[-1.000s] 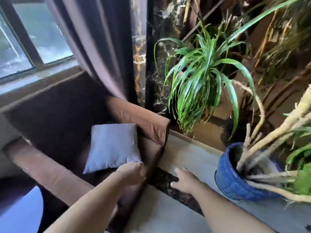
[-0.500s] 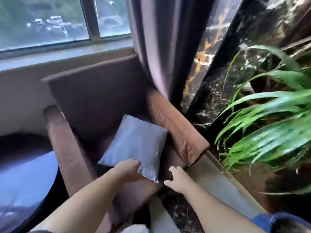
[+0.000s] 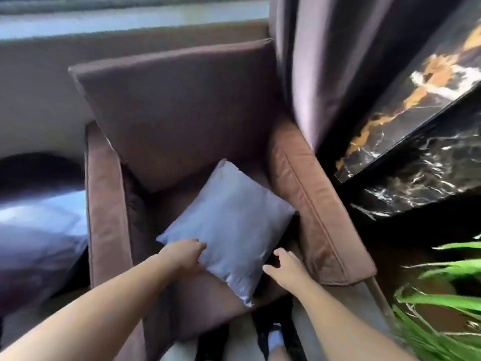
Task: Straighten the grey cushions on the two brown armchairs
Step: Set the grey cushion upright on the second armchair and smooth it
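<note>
The grey cushion, square, smooth and faintly shiny, lies corner-up on the seat of a brown armchair, towards its right armrest. The left hand grips the cushion's lower left edge with curled fingers. The right hand hovers just beside the lower right edge, loosely spread and holding nothing. The armchair is boxy with a soft, suede-like cover. Behind it hangs a dark curtain under a window sill; to the right are black gold-veined marble and green plant leaves.
</note>
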A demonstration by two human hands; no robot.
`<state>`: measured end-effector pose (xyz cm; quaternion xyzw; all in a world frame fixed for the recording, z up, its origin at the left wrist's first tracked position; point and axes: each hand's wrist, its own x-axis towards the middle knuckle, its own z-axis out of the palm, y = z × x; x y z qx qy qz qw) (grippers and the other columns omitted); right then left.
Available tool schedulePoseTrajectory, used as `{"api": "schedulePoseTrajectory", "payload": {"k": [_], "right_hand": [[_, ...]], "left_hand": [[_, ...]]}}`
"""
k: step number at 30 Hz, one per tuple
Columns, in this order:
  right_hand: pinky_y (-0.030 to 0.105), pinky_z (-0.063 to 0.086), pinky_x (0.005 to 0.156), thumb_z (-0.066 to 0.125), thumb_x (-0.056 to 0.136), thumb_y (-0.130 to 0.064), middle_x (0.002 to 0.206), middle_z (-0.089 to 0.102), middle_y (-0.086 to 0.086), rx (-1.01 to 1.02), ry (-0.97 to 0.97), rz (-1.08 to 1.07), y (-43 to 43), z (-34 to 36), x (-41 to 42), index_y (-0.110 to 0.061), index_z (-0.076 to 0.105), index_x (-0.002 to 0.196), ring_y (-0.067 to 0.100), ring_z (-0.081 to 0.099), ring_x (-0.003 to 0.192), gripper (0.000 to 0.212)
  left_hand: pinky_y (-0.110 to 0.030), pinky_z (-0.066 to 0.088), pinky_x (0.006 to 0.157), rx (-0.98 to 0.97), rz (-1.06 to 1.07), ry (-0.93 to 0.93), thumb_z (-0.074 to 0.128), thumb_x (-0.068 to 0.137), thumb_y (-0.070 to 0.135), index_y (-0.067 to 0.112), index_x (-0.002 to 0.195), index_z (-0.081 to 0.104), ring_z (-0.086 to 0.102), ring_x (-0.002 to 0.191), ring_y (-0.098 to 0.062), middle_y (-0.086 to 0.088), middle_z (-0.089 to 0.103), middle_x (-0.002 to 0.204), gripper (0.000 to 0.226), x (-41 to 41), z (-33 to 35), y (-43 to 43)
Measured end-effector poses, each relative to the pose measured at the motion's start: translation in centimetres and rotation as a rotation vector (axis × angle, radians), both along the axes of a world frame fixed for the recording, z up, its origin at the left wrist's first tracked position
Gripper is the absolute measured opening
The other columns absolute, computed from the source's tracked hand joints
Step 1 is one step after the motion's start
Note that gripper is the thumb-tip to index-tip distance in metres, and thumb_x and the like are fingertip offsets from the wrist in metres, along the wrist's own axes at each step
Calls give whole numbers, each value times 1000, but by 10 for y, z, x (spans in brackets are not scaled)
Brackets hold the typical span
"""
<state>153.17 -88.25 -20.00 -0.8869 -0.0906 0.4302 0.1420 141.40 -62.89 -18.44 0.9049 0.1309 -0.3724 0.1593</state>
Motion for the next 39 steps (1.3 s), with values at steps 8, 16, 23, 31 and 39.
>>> {"api": "schedulePoseTrajectory", "payload": {"k": [8, 16, 23, 31, 39], "right_hand": [[34, 36, 110, 74, 83, -41, 151, 39, 18, 90, 260, -420, -2, -142, 51, -1, 22, 150, 30, 40, 138, 94], [49, 47, 99, 71, 78, -51, 135, 53, -4, 379, 424, -783, -9, -238, 45, -23, 36, 143, 21, 54, 122, 79], [49, 49, 102, 89, 37, -68, 121, 71, -4, 704, 517, -923, -9, -263, 38, -27, 53, 129, 15, 67, 113, 107], [33, 54, 87, 92, 40, -59, 112, 75, -1, 755, 450, -1105, 2, -265, 52, -18, 60, 122, 16, 69, 107, 98], [25, 58, 77, 87, 46, -61, 103, 77, -2, 770, 310, -929, -3, -224, 92, -18, 67, 115, 13, 72, 97, 84]], "left_hand": [[-32, 43, 89, 11, 225, -35, 58, 92, 44, 21, 144, 41, 54, 122, -22, -1, 48, 138, 60, 58, -94, 21], [-46, 39, 109, 52, 538, -230, 73, 71, 66, 24, 144, 39, 44, 128, -32, -10, 45, 139, 91, 95, -191, 62], [-38, 48, 102, -238, 784, -155, 81, 54, 71, 24, 145, 35, 60, 113, -16, 5, 57, 129, 112, 125, -224, 105], [-41, 54, 96, -390, 956, -25, 91, 47, 66, 24, 122, 60, 71, 103, -18, 3, 72, 115, 91, 113, -251, 106], [-51, 54, 97, -655, 1270, -82, 86, 56, 56, 7, 111, 72, 73, 99, -31, -14, 76, 105, 75, 56, -190, 44]]}}
